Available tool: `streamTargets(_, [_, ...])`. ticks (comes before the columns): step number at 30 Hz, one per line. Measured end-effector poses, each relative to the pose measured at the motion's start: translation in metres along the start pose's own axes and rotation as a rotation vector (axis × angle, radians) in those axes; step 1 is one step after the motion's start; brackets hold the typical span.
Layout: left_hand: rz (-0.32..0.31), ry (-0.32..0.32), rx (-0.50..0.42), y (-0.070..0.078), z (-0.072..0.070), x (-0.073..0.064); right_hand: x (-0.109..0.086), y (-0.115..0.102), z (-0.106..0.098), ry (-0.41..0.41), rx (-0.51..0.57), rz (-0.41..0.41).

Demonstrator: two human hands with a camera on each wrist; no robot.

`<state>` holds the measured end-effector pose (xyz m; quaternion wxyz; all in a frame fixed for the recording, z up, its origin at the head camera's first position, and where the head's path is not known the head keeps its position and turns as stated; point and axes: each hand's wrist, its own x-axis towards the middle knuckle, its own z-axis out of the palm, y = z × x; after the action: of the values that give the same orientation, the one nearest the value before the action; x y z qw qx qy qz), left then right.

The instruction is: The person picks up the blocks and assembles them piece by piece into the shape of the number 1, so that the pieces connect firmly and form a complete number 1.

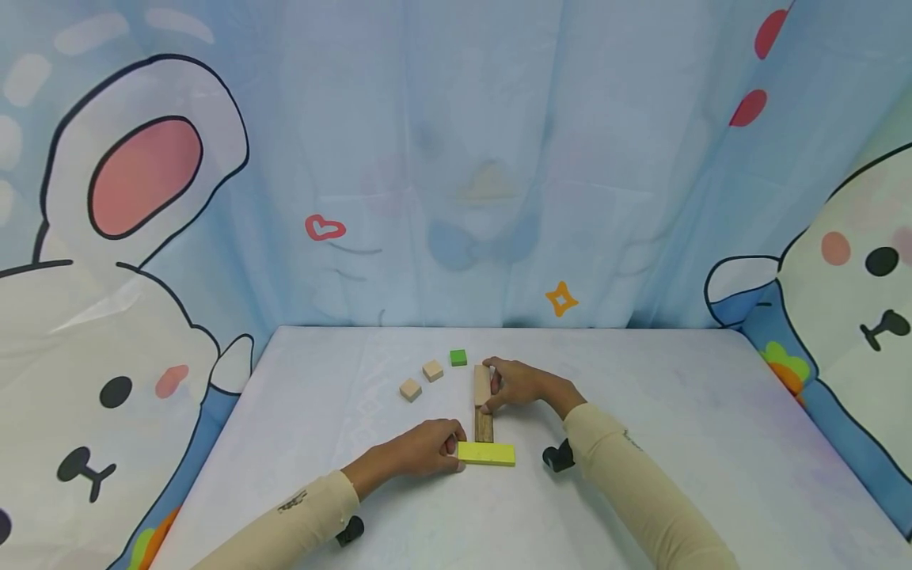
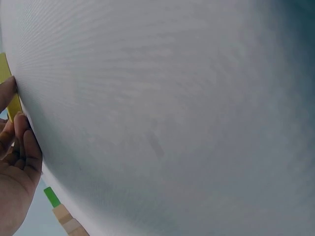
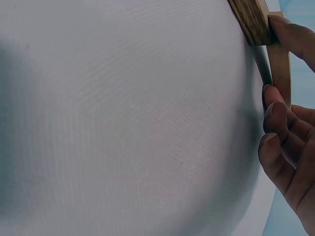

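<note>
A yellow block point(image 1: 490, 454) lies crosswise on the white table, and my left hand point(image 1: 422, 450) pinches its left end between thumb and fingers. Beyond it a darker brown wooden block point(image 1: 484, 426) points away from me, its near end at the yellow block. My right hand point(image 1: 526, 384) grips a pale wooden block point(image 1: 482, 385) by its two ends, in line with the brown one. In the right wrist view the pale block point(image 3: 281, 73) overlaps the end of the brown block point(image 3: 250, 22); whether it rests on it I cannot tell.
Left of the pale block lie two small pale wooden cubes point(image 1: 410, 389) and a green block point(image 1: 458, 358). The white table point(image 1: 641, 475) reaches back to a blue cartoon-printed curtain point(image 1: 470, 158).
</note>
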<state>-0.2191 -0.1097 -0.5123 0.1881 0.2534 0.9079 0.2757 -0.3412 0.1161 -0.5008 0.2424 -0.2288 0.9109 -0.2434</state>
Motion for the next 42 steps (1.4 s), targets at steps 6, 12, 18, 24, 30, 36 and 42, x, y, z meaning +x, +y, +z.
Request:
streamTargets(6, [0.006,0.002,-0.010,-0.0004,0.0004,0.0001,-0.0010,0.0008,0.0000,0.004,0.004,-0.022])
streamTargets(12, [-0.002,0.001,-0.008,-0.0008,0.0003,-0.0001,-0.0018,0.0007,-0.0003,0.004,0.009,-0.031])
streamTargets(18, [-0.010,0.000,-0.011,-0.0009,0.0003,-0.0002,-0.0001,0.0028,0.0013,0.004,0.006,-0.038])
streamTargets(24, [-0.002,0.004,-0.008,0.0001,-0.0002,-0.0010,0.0004,0.0038,0.0010,-0.001,0.004,-0.041])
streamTargets(30, [-0.002,0.001,-0.002,-0.0007,0.0006,-0.0004,0.0004,0.0065,0.0014,-0.002,-0.009,-0.052])
streamTargets(36, [-0.008,0.002,-0.003,-0.0009,0.0008,-0.0005,-0.0010,0.0070,0.0008,-0.004,-0.005,-0.068])
streamTargets(42, [-0.014,-0.001,0.001,-0.0001,0.0002,-0.0003,-0.0014,0.0065,-0.0004,-0.003,-0.003,-0.073])
